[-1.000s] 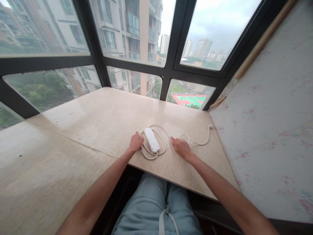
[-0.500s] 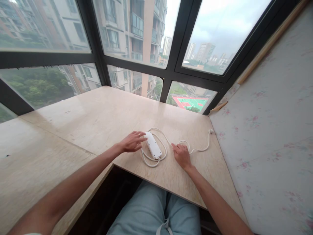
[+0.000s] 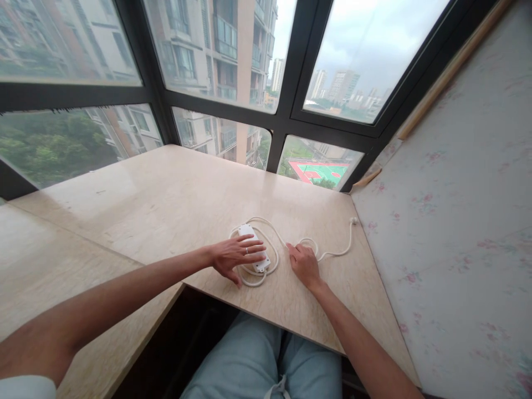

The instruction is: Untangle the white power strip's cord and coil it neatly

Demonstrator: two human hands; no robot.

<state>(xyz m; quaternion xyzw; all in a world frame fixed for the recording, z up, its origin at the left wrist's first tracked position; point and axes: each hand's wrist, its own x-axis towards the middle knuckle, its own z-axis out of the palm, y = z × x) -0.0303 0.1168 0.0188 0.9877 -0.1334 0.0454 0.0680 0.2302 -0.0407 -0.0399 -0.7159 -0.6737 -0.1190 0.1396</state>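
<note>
A white power strip [image 3: 245,229] lies on the stone sill, with loops of its white cord [image 3: 332,254] around it. My left hand [image 3: 233,257] is spread over the strip, fingers apart and covering its middle; whether they press on it I cannot tell. To the right, my right hand [image 3: 304,263] has its fingers closed on the cord, close to the sill. Past that hand the cord curls into a small loop and runs to its plug [image 3: 353,220] near the wall.
The pale stone sill [image 3: 187,188] ends at a front edge above my legs [image 3: 249,354]. Dark-framed windows [image 3: 285,122] close off the back. A wall with flowered paper [image 3: 457,238] borders the right side, with a wooden strip [image 3: 449,72] along its edge.
My left hand has moved right and down, from the strip's upper left end to over its middle, with its fingers spreading. My right hand stays on the cord. The view has shifted slightly.
</note>
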